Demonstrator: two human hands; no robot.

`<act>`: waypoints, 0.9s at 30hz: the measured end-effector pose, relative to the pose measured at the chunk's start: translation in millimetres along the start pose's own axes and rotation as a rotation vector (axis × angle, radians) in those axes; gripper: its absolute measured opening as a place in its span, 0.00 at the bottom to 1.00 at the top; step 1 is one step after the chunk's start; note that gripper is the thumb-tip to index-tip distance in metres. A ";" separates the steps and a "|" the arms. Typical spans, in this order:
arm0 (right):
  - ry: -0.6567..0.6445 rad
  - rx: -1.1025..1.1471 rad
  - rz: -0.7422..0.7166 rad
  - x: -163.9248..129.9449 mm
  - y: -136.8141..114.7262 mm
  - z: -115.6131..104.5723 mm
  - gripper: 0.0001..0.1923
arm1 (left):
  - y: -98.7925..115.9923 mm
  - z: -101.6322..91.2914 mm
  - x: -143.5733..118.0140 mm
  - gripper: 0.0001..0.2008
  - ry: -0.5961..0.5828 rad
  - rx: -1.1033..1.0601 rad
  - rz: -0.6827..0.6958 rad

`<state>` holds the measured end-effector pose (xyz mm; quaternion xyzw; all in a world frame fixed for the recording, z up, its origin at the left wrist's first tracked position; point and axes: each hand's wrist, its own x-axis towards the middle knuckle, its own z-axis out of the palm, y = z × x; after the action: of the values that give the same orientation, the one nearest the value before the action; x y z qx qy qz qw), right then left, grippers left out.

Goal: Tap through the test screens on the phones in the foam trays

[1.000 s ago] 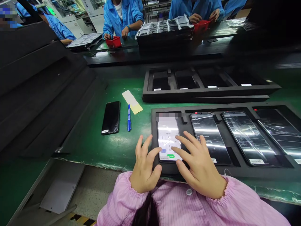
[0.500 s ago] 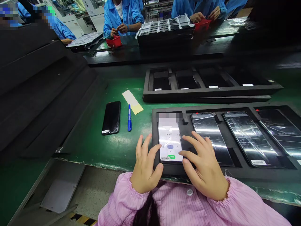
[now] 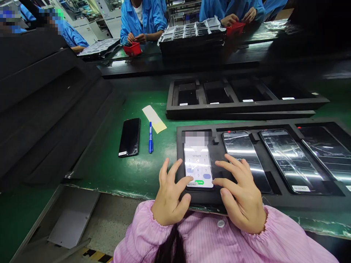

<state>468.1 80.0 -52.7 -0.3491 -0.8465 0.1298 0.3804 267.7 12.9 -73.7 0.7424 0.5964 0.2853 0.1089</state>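
Black tray (image 3: 205, 198) holds the bright phone (image 3: 196, 165). My left hand (image 3: 170, 204) and right hand (image 3: 243, 201) spread at its edges, gripping nothing. It looks slippery and breakable; I'd hold its sides.

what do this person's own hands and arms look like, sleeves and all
The left hand and right hand are both bare and ungloved. Loose pink sleeves with fine stripes cover the forearms, gathered into ruffled cuffs at the wrists.
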 end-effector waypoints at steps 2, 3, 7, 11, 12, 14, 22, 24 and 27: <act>-0.001 0.001 -0.008 0.1 0.9 0.1 0.12 | 0.4 -0.3 1.3 0.16 0.000 0.006 0.002; -0.001 0.002 -0.011 -0.1 1.3 0.2 0.12 | 0.5 -0.3 1.8 0.16 -0.001 0.011 0.003; -0.031 -0.023 0.015 0.3 0.9 1.6 0.13 | -0.1 0.3 1.7 0.16 0.007 0.005 0.004; -0.171 -0.104 0.047 4.6 -2.3 4.2 0.13 | -1.5 0.8 -0.8 0.16 0.041 -0.011 0.042; -0.188 -0.116 0.050 5.6 -2.8 4.7 0.13 | -1.6 0.7 -1.2 0.16 0.047 -0.012 0.054; -0.184 -0.119 0.041 6.4 -3.0 5.1 0.13 | -1.3 0.3 -1.6 0.16 0.056 -0.012 0.066; -0.016 0.015 -0.026 -1.8 3.0 0.5 0.13 | 2.3 -1.5 1.4 0.16 -0.013 0.041 0.002; 0.023 0.040 -0.043 -3.5 4.0 -0.2 0.12 | 2.1 -1.6 2.0 0.16 -0.013 0.035 0.000; 0.050 0.052 -0.036 -5.2 4.6 -0.2 0.11 | 1.2 -1.3 1.4 0.16 0.000 0.019 0.000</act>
<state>472.9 79.7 -57.6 -0.3270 -0.8392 0.1361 0.4126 268.2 13.6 -71.7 0.7432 0.5992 0.2796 0.1019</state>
